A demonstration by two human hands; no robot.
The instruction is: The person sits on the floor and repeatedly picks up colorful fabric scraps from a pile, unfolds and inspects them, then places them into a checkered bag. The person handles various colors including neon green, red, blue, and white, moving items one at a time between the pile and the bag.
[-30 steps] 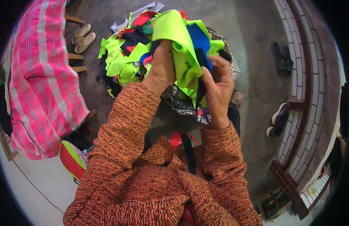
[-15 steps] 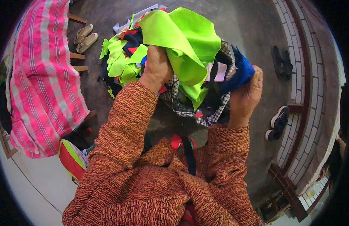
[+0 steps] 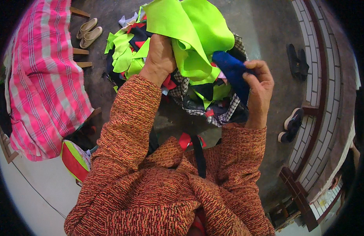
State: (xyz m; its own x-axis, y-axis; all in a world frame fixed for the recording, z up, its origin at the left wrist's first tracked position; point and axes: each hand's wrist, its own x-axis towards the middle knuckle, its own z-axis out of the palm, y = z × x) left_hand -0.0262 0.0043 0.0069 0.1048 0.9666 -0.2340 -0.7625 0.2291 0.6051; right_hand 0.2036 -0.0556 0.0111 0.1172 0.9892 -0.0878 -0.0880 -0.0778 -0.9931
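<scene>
My left hand is closed on a large piece of lime-green fabric, which drapes up and to the right of it. Between the thumb and fingers of my right hand is a dark blue fabric scrap, its far end beside the green piece. Below both hands lies a black-and-white checked cloth bag with dark, green and pink scraps in its mouth. Left of my left hand spreads a heap of lime-green scraps, mixed with red and dark pieces.
At the left, a pink plaid cloth covers a piece of furniture with wooden legs. Beige shoes stand beside it. Dark slippers and dark shoes lie along the white-tiled wall on the right.
The green fabric and my left hand have moved up a little. My right hand has turned, and the blue scrap now stretches leftward toward the green piece.
</scene>
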